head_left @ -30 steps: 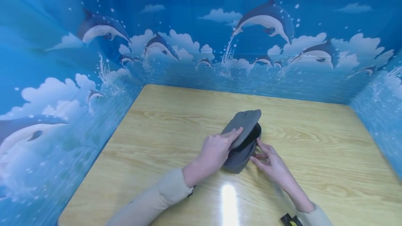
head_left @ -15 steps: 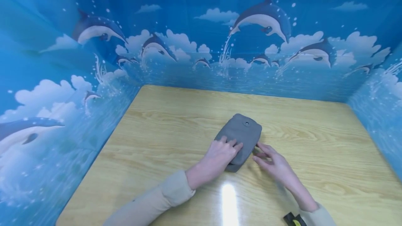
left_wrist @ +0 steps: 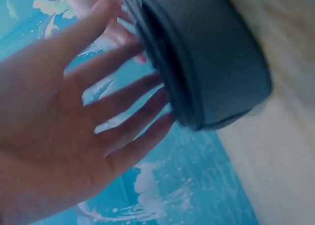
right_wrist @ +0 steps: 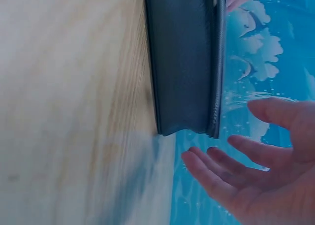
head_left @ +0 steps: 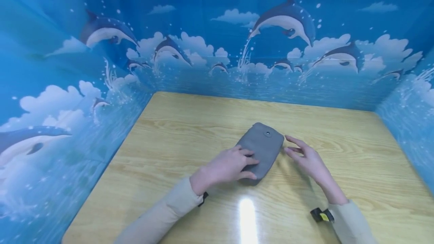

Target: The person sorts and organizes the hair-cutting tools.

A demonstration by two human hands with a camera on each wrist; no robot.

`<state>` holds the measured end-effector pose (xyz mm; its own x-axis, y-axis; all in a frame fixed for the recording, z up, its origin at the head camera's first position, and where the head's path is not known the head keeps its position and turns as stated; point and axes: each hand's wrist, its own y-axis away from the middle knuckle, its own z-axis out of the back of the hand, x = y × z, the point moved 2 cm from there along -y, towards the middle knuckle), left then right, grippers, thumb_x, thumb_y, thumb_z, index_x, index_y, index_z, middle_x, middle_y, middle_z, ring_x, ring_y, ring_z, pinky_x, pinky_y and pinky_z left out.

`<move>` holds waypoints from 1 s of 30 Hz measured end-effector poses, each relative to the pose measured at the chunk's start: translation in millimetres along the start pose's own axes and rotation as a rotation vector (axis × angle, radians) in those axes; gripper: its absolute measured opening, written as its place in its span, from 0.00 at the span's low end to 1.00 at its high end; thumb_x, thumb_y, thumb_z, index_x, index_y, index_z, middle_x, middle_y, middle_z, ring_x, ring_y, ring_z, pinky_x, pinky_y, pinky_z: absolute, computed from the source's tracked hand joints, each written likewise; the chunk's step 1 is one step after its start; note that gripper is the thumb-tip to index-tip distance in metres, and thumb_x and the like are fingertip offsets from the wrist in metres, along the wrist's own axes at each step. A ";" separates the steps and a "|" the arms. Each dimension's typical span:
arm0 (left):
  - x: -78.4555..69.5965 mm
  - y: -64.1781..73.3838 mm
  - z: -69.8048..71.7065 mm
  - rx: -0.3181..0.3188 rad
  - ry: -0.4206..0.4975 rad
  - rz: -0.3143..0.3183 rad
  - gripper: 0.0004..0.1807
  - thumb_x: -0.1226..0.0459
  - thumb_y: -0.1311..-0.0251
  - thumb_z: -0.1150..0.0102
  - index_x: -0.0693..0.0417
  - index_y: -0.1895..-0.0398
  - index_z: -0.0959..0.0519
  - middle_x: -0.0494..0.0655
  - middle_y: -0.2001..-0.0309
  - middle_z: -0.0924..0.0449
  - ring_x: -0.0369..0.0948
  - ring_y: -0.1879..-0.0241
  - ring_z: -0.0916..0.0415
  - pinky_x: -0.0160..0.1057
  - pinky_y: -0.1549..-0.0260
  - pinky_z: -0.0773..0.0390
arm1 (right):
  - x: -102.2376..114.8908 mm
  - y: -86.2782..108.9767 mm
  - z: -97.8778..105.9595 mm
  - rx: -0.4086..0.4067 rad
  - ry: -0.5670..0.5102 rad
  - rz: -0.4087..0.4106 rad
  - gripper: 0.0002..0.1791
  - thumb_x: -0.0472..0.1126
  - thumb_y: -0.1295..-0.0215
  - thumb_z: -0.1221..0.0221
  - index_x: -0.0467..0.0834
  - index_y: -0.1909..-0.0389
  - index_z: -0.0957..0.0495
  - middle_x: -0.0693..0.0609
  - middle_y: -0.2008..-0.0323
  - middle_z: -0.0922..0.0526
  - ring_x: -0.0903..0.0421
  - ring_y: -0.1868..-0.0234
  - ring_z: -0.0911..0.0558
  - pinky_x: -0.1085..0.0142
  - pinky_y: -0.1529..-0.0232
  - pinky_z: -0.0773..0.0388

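A grey zip case with a round metal snap near its far end lies on the wooden table, its lid down. My left hand rests over the near left part of the lid, fingers spread. In the left wrist view those fingertips reach the lid edge, and a dark gap shows between lid and body at the near end. Beside the far right corner, my right hand has its fingers loosely bent, holding nothing. The right wrist view shows the zipper teeth along the lid edge, with that hand apart from the case.
The wood-grain table spreads around the case. A blue dolphin-print curtain stands along the back and both sides. Light glares off the tabletop near the front. A black strap device sits at the right cuff.
The lid, raised one second ago, has come down onto the case. My left hand has gone from the lid's edge to lying across it; my right has slid toward the far right corner.
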<state>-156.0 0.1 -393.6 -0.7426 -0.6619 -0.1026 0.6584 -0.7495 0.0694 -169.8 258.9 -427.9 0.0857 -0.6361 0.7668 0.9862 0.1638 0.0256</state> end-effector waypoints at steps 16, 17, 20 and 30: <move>-12.5 -3.4 -28.4 -0.056 0.126 0.221 0.53 0.41 0.47 0.29 0.50 0.21 0.40 0.64 0.22 0.52 0.68 0.25 0.52 0.68 0.36 0.34 | 0.0 -65.7 -20.1 -0.004 -0.096 0.017 0.28 0.49 0.19 0.51 0.38 0.27 0.34 0.36 0.29 0.32 0.36 0.30 0.31 0.43 0.30 0.36; -12.5 -2.9 -29.2 -0.067 0.121 0.212 0.53 0.43 0.47 0.28 0.50 0.22 0.40 0.64 0.22 0.51 0.68 0.25 0.52 0.67 0.35 0.34 | -0.1 -67.4 -20.8 -0.005 -0.095 0.010 0.27 0.48 0.19 0.51 0.39 0.27 0.33 0.37 0.29 0.31 0.37 0.29 0.32 0.43 0.29 0.36; -11.7 -1.8 -29.6 -0.103 0.119 0.182 0.51 0.47 0.47 0.26 0.52 0.23 0.38 0.66 0.23 0.49 0.68 0.26 0.50 0.62 0.32 0.36 | -1.3 -71.2 -22.0 -0.016 -0.090 -0.001 0.25 0.46 0.19 0.51 0.39 0.29 0.31 0.37 0.30 0.30 0.38 0.28 0.34 0.44 0.28 0.38; 4.7 -5.4 -24.6 -0.095 -0.014 0.102 0.47 0.46 0.45 0.27 0.48 0.24 0.35 0.61 0.24 0.43 0.62 0.26 0.43 0.55 0.30 0.35 | -5.3 -71.0 -19.9 -0.052 -0.090 -0.024 0.25 0.47 0.20 0.49 0.39 0.30 0.30 0.37 0.32 0.28 0.38 0.28 0.34 0.44 0.29 0.37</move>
<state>-160.0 1.4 -418.8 -0.6727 -0.7349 -0.0856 0.7385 -0.6741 -0.0155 -237.5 235.6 -446.6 0.0515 -0.5688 0.8208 0.9940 0.1089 0.0131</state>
